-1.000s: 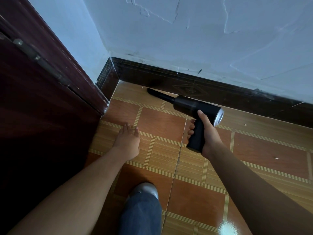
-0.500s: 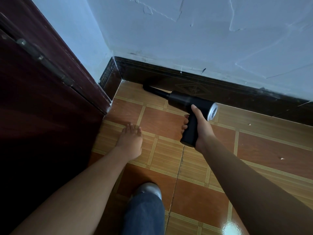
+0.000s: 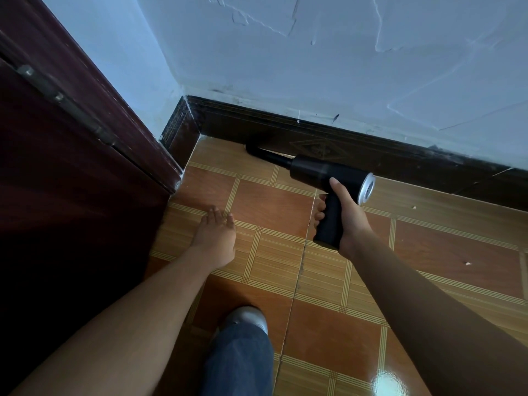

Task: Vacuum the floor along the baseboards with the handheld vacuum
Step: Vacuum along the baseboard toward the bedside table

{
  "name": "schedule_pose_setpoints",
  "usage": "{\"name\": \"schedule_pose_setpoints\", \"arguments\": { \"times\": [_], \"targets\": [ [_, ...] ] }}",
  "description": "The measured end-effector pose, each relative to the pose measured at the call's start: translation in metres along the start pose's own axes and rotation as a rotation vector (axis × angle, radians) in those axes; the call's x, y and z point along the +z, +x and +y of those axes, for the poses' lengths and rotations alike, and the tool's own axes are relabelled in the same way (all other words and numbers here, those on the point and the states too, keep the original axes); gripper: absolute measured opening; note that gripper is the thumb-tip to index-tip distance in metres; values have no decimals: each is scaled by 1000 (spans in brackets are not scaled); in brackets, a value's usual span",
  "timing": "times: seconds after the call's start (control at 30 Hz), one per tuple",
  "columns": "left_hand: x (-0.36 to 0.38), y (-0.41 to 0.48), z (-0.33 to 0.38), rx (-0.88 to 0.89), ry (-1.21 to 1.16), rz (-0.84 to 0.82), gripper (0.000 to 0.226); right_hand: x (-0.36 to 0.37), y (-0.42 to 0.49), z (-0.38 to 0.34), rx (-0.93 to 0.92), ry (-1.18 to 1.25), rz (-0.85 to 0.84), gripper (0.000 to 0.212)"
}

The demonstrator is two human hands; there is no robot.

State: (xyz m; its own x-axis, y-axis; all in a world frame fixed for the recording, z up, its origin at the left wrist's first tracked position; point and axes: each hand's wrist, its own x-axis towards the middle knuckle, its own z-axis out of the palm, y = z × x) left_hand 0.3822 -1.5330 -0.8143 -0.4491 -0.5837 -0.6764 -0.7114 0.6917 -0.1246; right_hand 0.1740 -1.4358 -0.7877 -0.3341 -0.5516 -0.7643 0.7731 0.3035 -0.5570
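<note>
I have the right hand (image 3: 347,215) wrapped round the grip of the vacuum (image 3: 323,170), thumb up against its barrel. Ahead and left of that hand, the thin nozzle (image 3: 265,154) reaches to the foot of the baseboard (image 3: 400,150), near the corner. The left hand (image 3: 215,238) lies flat on the floor (image 3: 271,201), fingers straight and holding nothing, with the door (image 3: 57,167) just to its left. Right of the vacuum hand I see pale crumbs (image 3: 467,263) on the tiles.
</note>
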Motion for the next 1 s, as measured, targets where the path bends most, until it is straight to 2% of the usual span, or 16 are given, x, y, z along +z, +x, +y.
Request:
{"name": "schedule_pose_setpoints", "arguments": {
  "times": [1.0],
  "targets": [
    [1,0,-1,1,-29,8,69,26,-2,-2,-152,-170,21,32]
  ]
}}
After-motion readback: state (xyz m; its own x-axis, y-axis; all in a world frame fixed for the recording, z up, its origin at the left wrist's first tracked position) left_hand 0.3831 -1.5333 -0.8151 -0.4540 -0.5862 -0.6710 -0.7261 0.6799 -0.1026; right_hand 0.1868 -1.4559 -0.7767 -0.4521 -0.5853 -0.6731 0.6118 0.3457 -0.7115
